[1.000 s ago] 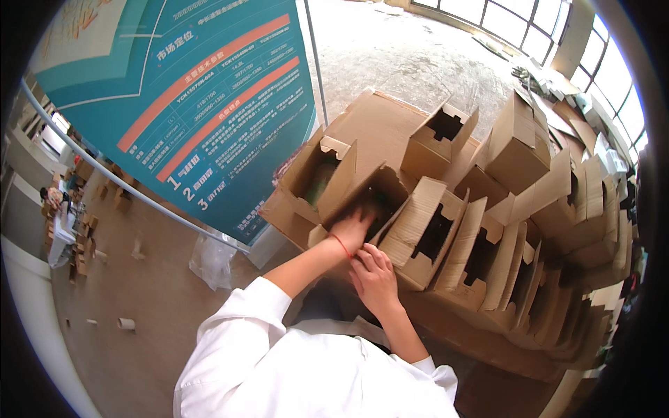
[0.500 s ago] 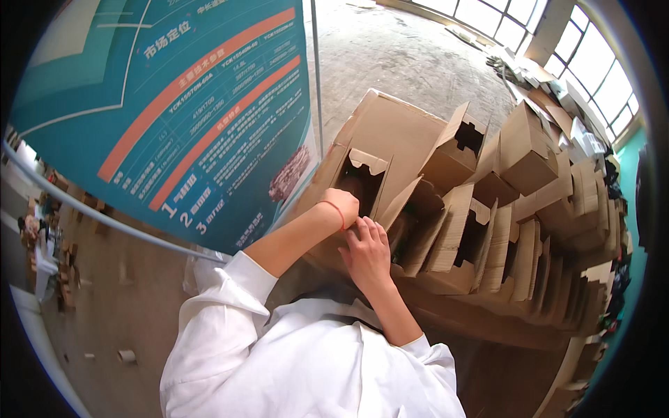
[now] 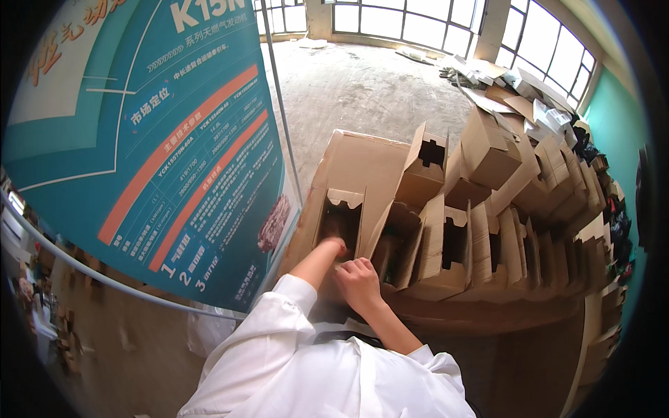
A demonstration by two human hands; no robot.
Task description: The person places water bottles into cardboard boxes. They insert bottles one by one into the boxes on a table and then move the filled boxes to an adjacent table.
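Note:
An upright, open-topped cardboard box (image 3: 361, 240) stands in front of me, with a notched flap at its far side. My left hand (image 3: 336, 228) reaches down into it; shadow and blur hide the fingers and anything in them. A red band circles the left wrist. At the same box's near edge, my right hand (image 3: 358, 282) has its fingers curled over the cardboard, closed on it. Just right of that box is another open carton (image 3: 398, 237) with a dark inside, its flaps standing up.
Several more open cartons (image 3: 446, 244) crowd in rows to the right, on a large cardboard surface (image 3: 362, 157). A tall teal printed banner (image 3: 209, 174) with a metal frame rises close on my left. Scrap cardboard (image 3: 519, 104) is heaped by the windows at the far right.
My left hand has gone from the box's near rim down into its opening. The right hand's fingers have curled at the near edge. The view has tilted up and shifted.

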